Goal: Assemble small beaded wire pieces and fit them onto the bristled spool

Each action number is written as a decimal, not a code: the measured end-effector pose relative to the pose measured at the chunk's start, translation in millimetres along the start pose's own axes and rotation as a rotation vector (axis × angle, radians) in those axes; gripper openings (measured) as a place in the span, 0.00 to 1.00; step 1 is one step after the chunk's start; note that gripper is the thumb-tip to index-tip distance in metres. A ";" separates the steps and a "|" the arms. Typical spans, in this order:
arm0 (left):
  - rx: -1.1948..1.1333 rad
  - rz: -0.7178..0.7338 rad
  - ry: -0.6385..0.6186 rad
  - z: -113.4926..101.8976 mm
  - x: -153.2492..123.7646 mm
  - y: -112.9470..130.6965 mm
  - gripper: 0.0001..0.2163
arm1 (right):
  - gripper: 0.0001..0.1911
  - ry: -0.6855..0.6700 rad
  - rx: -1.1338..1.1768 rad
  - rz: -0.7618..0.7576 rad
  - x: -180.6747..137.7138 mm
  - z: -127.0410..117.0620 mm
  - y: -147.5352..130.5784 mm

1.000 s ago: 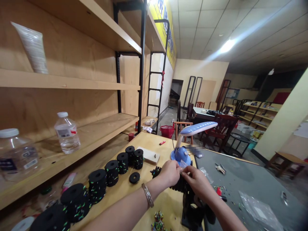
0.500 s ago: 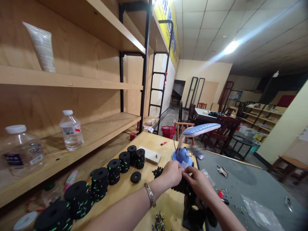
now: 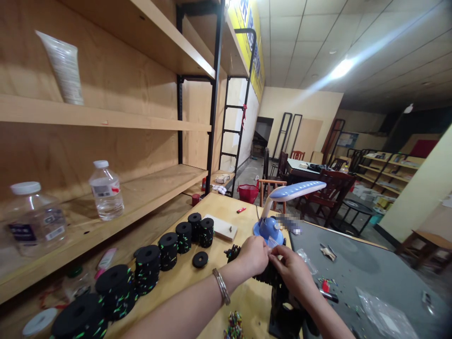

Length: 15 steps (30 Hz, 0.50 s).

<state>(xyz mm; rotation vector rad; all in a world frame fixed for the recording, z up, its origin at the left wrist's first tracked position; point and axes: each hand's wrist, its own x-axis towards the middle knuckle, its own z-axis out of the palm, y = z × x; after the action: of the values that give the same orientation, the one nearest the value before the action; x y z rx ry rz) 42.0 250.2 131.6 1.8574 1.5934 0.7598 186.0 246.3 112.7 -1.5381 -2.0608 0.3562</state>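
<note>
My left hand (image 3: 254, 254), with silver bangles on its wrist, is closed over a black ridged piece (image 3: 233, 253) mounted on a black stand (image 3: 278, 315). Right beside it, my right hand (image 3: 286, 261) has thumb and fingers pinched together. What either hand pinches is too small to make out. A bit of clear plastic (image 3: 272, 242) shows just behind the fingertips. To the left stand several stacks of black discs (image 3: 147, 268) with coloured bits at their edges, and one loose disc (image 3: 200, 259). A pile of small multicoloured pieces (image 3: 233, 325) lies below my left forearm.
A blue desk lamp (image 3: 268, 230) stands just beyond my hands. A white block (image 3: 221, 227) and a red lighter-like item (image 3: 241, 210) lie on the wooden table. A plastic bag (image 3: 384, 313) rests on the grey table at right. Water bottles (image 3: 106, 190) stand on the left shelf.
The view has shifted very slightly. Both hands stay close together over the black piece, with the right fingers moving only a little.
</note>
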 end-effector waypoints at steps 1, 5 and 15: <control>0.000 0.000 -0.001 0.0 -0.2 0.2 0.10 | 0.09 0.000 0.005 0.001 0.1 0.0 -0.3; 0.005 -0.001 0.000 0.1 -0.8 1.0 0.10 | 0.09 -0.003 0.046 -0.003 0.2 -0.7 -1.5; 0.031 -0.008 0.010 1.0 -1.0 2.1 0.10 | 0.05 -0.017 0.170 0.015 2.2 1.5 2.7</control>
<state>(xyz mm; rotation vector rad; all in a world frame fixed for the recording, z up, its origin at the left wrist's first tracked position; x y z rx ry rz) 44.0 248.8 132.4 1.8710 1.6268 0.7454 186.9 249.4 110.7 -1.4538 -1.9773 0.5385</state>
